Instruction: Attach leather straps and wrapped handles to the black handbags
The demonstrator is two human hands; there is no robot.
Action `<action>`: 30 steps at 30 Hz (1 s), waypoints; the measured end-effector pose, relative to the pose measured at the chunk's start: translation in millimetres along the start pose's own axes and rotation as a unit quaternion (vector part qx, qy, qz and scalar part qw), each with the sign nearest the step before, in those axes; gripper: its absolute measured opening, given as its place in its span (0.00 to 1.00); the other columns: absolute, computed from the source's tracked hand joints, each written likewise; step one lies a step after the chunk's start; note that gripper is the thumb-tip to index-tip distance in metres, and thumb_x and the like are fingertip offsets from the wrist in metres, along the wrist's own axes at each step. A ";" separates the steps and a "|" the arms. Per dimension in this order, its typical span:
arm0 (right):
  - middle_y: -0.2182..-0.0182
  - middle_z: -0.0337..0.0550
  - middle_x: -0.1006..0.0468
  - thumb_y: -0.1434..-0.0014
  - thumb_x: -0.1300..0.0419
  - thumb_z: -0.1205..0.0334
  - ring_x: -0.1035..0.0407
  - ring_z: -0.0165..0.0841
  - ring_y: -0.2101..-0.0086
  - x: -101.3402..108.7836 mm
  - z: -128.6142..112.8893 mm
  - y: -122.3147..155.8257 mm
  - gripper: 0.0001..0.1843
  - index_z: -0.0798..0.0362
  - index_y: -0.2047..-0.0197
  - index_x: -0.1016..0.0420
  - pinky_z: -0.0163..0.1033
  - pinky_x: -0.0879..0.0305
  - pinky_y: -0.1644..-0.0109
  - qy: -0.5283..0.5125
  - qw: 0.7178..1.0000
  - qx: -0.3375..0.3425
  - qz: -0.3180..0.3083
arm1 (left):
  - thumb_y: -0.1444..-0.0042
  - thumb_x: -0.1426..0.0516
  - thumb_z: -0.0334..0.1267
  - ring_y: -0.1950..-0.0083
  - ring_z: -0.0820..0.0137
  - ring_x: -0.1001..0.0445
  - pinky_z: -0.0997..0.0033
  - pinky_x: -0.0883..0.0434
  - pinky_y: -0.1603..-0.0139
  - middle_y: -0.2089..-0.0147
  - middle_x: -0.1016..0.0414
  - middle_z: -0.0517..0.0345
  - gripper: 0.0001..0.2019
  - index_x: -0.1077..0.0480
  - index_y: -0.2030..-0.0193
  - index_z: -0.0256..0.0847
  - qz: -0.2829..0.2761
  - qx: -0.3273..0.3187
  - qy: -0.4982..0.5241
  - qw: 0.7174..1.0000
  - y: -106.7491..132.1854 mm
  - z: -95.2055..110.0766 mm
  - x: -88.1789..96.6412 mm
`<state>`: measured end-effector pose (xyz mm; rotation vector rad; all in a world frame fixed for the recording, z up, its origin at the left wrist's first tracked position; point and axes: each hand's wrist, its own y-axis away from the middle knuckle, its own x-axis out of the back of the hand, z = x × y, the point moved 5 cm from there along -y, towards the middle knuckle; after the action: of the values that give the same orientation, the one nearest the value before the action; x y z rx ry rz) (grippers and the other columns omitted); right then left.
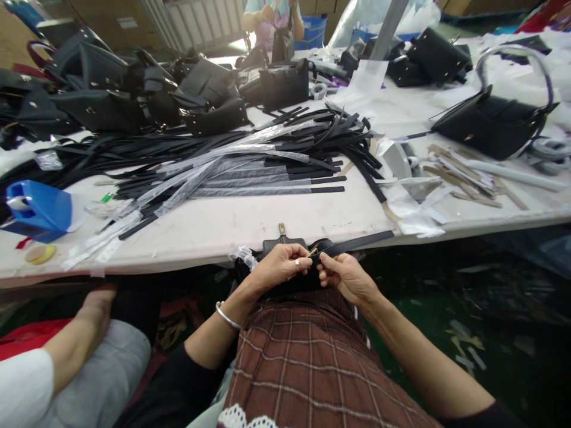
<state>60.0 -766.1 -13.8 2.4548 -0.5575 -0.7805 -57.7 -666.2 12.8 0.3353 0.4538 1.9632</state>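
My left hand [285,264] is closed, its thumb and fingers pinching a small gold buckle [313,252]. Close beside it, my right hand [345,276] pinches a black strap [363,241] near that buckle. The strap's free end stretches right across the table edge. Under my hands a black handbag [285,288] rests on my lap against the table, mostly hidden by them. A black tab with a gold clasp [281,229] sticks up from it onto the tabletop. Crumpled clear plastic [243,257] lies left of my left hand.
Black straps [328,181], some wrapped in plastic, lie in a pile ahead. Black handbags [209,89] are heaped behind them. A blue tape dispenser [40,211] stands at left. Paper scraps [414,208] lie at right. A co-worker's arm [80,339] is at lower left; another person [274,27] works across the table.
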 end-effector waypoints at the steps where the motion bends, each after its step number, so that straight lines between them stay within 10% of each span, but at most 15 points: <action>1: 0.83 0.42 0.26 0.59 0.26 0.48 0.34 0.26 0.83 0.9 1.1 -0.9 0.22 0.60 0.76 0.23 0.31 0.31 0.80 0.012 1.000 0.008 0.009 | 0.47 0.42 0.49 0.79 0.81 0.44 0.78 0.48 0.79 0.73 0.31 0.63 0.17 0.29 0.62 0.35 0.002 -0.003 -0.009 1.000 -0.3 -0.6 0.3; 9: 0.78 0.38 0.26 0.57 0.27 0.50 0.34 0.24 0.80 6.9 1.8 -8.1 0.21 0.58 0.68 0.24 0.29 0.35 0.80 0.047 0.989 0.104 0.096 | 0.50 0.47 0.31 0.62 0.71 0.33 0.73 0.36 0.60 0.64 0.28 0.61 0.11 0.30 0.59 0.38 0.018 -0.085 -0.105 0.991 8.0 5.8 4.1; 16: 0.71 0.39 0.23 0.53 0.28 0.52 0.35 0.24 0.79 17.7 -7.9 -10.6 0.18 0.54 0.64 0.25 0.30 0.37 0.81 -0.088 0.978 0.148 0.116 | 0.44 0.50 0.35 0.62 0.70 0.32 0.73 0.36 0.58 0.63 0.27 0.61 0.13 0.29 0.55 0.39 0.049 -0.058 -0.164 0.983 17.4 -21.8 12.5; 26: 0.69 0.35 0.22 0.44 0.36 0.70 0.50 0.12 0.87 101.6 -99.1 20.5 0.03 0.55 0.64 0.25 0.20 0.48 0.87 -0.242 0.928 0.251 0.133 | 0.44 0.45 0.43 0.54 0.66 0.28 0.69 0.34 0.50 0.54 0.24 0.60 0.19 0.30 0.46 0.43 -0.049 -0.069 -0.194 0.977 21.1 -17.2 5.5; 30: 0.74 0.33 0.25 0.39 0.39 0.65 0.54 0.13 0.88 123.9 -99.8 41.5 0.03 0.54 0.63 0.25 0.21 0.47 0.87 -0.253 0.931 0.223 0.138 | 0.39 0.48 0.48 0.64 0.70 0.28 0.71 0.31 0.58 0.61 0.24 0.60 0.19 0.32 0.44 0.43 -0.076 -0.051 -0.154 0.984 9.5 -19.2 -8.1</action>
<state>205.6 -829.2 29.4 2.4651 -1.3726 -1.2867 -70.2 -680.3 -0.1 0.5141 0.1715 1.7398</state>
